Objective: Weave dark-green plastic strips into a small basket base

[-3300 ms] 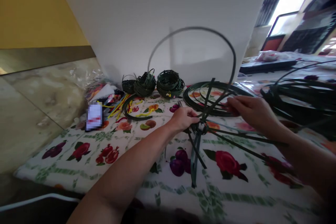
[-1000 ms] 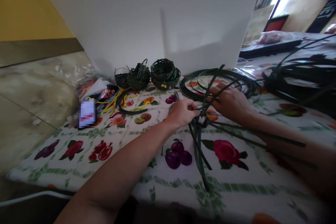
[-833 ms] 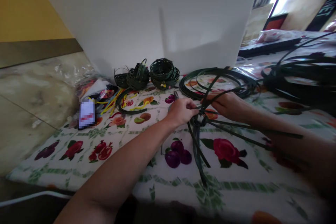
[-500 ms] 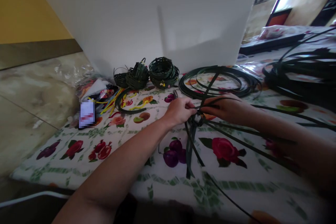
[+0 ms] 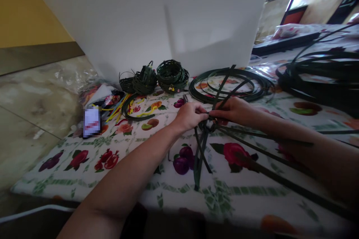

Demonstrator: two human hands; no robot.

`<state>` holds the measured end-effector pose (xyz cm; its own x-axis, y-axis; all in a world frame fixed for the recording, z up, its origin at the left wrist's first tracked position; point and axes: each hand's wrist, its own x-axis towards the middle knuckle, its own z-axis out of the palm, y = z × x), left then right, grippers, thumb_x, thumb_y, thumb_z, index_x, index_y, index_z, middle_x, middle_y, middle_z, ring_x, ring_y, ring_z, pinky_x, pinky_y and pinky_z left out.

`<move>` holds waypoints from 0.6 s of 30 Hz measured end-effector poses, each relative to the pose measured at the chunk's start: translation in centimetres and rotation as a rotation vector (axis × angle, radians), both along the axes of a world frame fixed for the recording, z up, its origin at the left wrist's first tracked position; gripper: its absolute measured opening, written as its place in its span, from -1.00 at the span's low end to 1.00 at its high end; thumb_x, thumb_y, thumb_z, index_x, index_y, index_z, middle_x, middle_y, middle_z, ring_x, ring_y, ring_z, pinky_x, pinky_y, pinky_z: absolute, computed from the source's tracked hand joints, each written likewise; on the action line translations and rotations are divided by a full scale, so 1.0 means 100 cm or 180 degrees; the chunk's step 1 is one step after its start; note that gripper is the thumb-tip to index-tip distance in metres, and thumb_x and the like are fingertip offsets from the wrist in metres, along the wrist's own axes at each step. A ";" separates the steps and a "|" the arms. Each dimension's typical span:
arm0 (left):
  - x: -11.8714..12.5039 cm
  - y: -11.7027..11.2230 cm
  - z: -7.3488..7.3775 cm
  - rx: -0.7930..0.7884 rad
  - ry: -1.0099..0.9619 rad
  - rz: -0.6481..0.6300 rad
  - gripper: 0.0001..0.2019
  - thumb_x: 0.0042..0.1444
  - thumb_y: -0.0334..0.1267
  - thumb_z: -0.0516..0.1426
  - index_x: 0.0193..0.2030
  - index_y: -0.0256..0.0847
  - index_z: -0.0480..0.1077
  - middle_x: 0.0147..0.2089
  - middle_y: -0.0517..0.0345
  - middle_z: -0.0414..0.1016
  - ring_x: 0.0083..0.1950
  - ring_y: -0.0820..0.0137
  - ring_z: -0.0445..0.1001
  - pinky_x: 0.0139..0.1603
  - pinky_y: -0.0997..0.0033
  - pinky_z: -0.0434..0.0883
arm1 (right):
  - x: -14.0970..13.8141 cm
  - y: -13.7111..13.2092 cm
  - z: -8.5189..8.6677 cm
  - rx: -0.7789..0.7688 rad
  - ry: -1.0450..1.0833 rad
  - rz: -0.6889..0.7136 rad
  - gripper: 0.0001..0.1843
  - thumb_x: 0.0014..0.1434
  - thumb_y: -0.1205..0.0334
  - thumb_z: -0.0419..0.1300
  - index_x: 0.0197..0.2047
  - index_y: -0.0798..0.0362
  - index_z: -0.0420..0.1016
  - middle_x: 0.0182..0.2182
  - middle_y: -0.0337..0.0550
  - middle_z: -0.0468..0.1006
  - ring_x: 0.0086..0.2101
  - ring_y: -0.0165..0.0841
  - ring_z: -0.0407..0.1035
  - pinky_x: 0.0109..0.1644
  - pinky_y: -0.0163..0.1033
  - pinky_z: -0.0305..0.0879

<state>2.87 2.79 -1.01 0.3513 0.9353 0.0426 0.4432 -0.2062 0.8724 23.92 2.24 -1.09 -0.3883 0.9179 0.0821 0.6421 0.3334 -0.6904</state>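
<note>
Dark green flat strips (image 5: pixel 200 155) cross in a small woven knot (image 5: pixel 208 124) on the fruit-print tablecloth (image 5: pixel 117 149). My left hand (image 5: pixel 189 115) pinches the knot from the left, fingers closed on the strips. From the right, my right hand (image 5: pixel 232 110) meets it, fingers closed on a strip at the knot. Loose strip ends fan out toward me and off to the right.
Coils of green strip (image 5: pixel 230 82) lie behind my hands, with a larger bundle (image 5: pixel 319 78) at the right. Small woven baskets (image 5: pixel 171 76) stand against the white board (image 5: pixel 168 18). Coloured strips and a plastic bag (image 5: pixel 103 99) lie at the left.
The tall loop of strip that arched above the table has come down. My right hand moved left from the coils to the knot, and the strips shifted slightly.
</note>
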 end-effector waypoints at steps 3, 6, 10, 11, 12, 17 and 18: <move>-0.005 -0.002 0.009 -0.0463 -0.0432 -0.0319 -0.79 0.00 -0.49 0.36 -0.23 -0.31 0.48 -0.35 0.19 0.52 -0.34 0.48 0.47 -0.22 0.45 0.39 | 0.002 -0.003 0.004 -0.0013 0.0187 -0.0082 -0.42 0.15 -0.36 0.29 -0.50 0.02 0.65 -0.61 -0.15 0.60 -0.58 -0.36 0.41 -0.48 -0.27 0.25; -0.011 -0.003 0.018 -0.0836 -0.0640 -0.0646 -0.55 -0.08 -0.49 0.42 -0.04 -0.29 0.44 -0.30 0.20 0.55 -0.34 0.46 0.51 -0.23 0.44 0.43 | 0.001 -0.008 0.008 0.0005 0.0352 -0.0151 -0.47 0.13 -0.32 0.34 -0.47 0.02 0.67 -0.61 -0.17 0.59 -0.58 -0.37 0.41 -0.50 -0.29 0.24; -0.017 -0.002 0.023 -0.1083 -0.0678 -0.0798 -0.47 -0.12 -0.46 0.47 0.00 -0.28 0.42 -0.28 0.20 0.55 -0.34 0.48 0.53 -0.30 0.50 0.45 | -0.001 -0.010 0.011 0.0005 0.0331 -0.0093 -0.45 0.11 -0.33 0.34 -0.49 0.02 0.64 -0.62 -0.19 0.56 -0.57 -0.36 0.41 -0.52 -0.28 0.21; -0.019 -0.002 0.024 -0.1097 -0.0671 -0.0807 -0.48 -0.14 -0.45 0.48 -0.03 -0.30 0.44 -0.27 0.18 0.55 -0.33 0.49 0.53 -0.30 0.51 0.45 | -0.001 -0.010 0.010 0.0047 0.0299 -0.0089 -0.45 0.11 -0.34 0.34 -0.49 0.02 0.64 -0.62 -0.20 0.55 -0.57 -0.37 0.40 -0.51 -0.28 0.20; -0.020 -0.002 0.025 -0.1115 -0.0668 -0.0834 -0.49 -0.16 -0.43 0.50 -0.05 -0.31 0.46 -0.24 0.15 0.56 -0.31 0.48 0.54 -0.29 0.50 0.46 | 0.000 -0.009 0.010 0.0106 0.0279 -0.0096 -0.45 0.10 -0.34 0.34 -0.50 0.01 0.64 -0.63 -0.21 0.54 -0.58 -0.39 0.38 -0.51 -0.29 0.19; -0.028 0.002 0.032 -0.1237 -0.0861 -0.0707 -0.65 0.11 -0.15 0.44 -0.10 -0.32 0.51 -0.20 0.02 0.60 -0.30 0.46 0.56 -0.23 0.42 0.51 | 0.005 -0.007 0.010 0.0206 0.0291 -0.0114 -0.38 0.09 -0.43 0.32 -0.53 0.01 0.61 -0.62 -0.19 0.52 -0.58 -0.40 0.34 -0.50 -0.27 0.19; -0.029 0.004 0.033 -0.1243 -0.0929 -0.0561 -0.68 0.21 -0.08 0.37 -0.13 -0.32 0.52 -0.22 0.02 0.60 -0.32 0.45 0.55 -0.24 0.41 0.51 | 0.006 -0.007 0.011 0.0177 0.0281 -0.0115 -0.36 0.08 -0.45 0.32 -0.52 0.02 0.62 -0.61 -0.18 0.53 -0.57 -0.40 0.34 -0.49 -0.26 0.20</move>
